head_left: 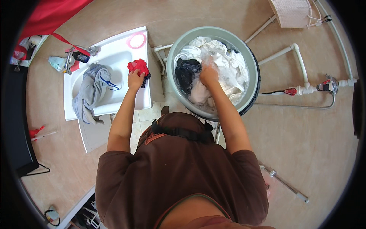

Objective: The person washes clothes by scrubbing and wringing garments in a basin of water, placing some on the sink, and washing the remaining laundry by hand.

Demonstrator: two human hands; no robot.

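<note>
My left hand [135, 79] grips a bunched red cloth [138, 66] on the right rim of the white sink [134, 100], with a dark cloth beside it. A grey garment with blue cord [87, 93] lies draped in the basin and over its front edge. My right hand [209, 74] reaches into the grey-green round tub [176, 103] of sudsy water; its fingers are partly underwater. White clothes [232, 63], a black garment [186, 76] and a pale beige one lie in the water around it.
A faucet [70, 63] and a pink ring [135, 40] are on the sink. White pipes [302, 68] and a valve [327, 84] run along the wall at right. A white woven basket [288, 13] is at top right, a red fabric [49, 13] at top left.
</note>
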